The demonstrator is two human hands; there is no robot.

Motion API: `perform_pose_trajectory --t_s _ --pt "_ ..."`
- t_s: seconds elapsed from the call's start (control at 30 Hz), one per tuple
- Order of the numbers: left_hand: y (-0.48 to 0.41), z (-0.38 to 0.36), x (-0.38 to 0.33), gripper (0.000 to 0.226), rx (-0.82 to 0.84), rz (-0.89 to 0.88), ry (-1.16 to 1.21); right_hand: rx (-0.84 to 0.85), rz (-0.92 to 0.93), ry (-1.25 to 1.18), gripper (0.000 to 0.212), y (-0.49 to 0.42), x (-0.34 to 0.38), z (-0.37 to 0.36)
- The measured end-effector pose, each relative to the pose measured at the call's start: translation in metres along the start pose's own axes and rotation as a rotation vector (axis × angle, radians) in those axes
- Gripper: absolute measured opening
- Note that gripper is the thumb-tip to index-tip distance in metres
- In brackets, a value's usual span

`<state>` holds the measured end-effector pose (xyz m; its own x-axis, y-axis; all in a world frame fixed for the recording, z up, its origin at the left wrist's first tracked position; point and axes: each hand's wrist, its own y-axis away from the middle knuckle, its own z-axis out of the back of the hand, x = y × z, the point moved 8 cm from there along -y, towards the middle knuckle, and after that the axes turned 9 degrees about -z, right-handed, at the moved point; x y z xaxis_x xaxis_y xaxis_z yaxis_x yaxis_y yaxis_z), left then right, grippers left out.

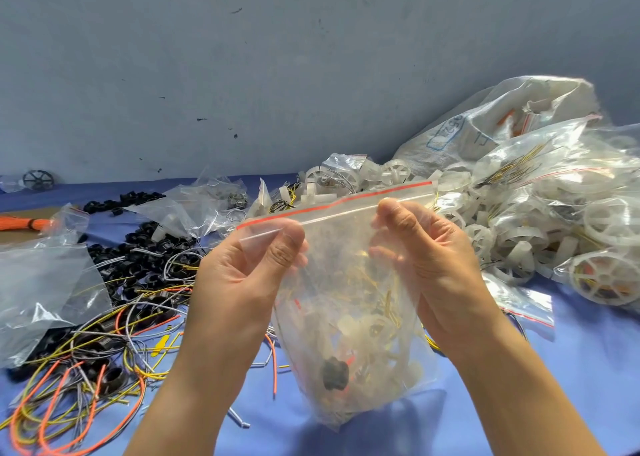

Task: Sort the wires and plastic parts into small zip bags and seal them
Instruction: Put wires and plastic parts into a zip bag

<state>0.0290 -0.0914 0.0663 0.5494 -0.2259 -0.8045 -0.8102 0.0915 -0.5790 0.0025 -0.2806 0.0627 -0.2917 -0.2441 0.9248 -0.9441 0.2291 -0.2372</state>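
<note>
Blue cloth [588, 369] covers the bench under a scuffed grey wall, with loose wires [86, 386] at lower left and white plastic wheels [512, 247] heaped at right. We hold the filled zip bag [349, 317] up at frame centre, our left hand [235, 279] and right hand [436, 261] each pinching the film just beneath the red-lined seal strip [346, 199]. We judge it light, limp and slippery, best gripped at that stiffer strip. Its contents sag below both pinches.

clear red-strip zip bag [349, 282] contents: blurred by plastic
orange wire bundle [21, 222]: cut off at left edge
white woven sack [491, 123] print: too small to be read
</note>
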Motion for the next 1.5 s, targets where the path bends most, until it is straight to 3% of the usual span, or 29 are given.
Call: perform_pose_trajectory --t_s 0.17,0.57,0.8,1.17,1.37,1.5 --pt "0.002 -0.002 -0.002 0.022 0.017 -0.009 0.004 0.046 -0.082 0.03 0.024 0.0 -0.005 -0.004" --pt "0.001 -0.003 -0.003 0.017 0.018 -0.03 -0.006 0.011 -0.057 0.013 0.016 0.002 -0.004 -0.007" --pt "0.001 -0.002 -0.003 0.017 0.019 -0.029 0.009 0.067 -0.081 0.083 0.027 0.003 -0.006 -0.013" --pt "-0.001 -0.003 -0.002 0.019 0.051 -0.035 0.006 0.056 -0.049 0.08 0.017 0.002 -0.008 -0.017" --pt "-0.001 -0.006 0.001 0.018 0.079 0.005 0.078 0.123 -0.089 0.144 0.031 0.005 -0.013 -0.023" --pt "0.0 -0.009 -0.003 0.013 0.095 -0.002 0.092 0.124 -0.093 0.101 0.025 0.007 -0.014 -0.024"
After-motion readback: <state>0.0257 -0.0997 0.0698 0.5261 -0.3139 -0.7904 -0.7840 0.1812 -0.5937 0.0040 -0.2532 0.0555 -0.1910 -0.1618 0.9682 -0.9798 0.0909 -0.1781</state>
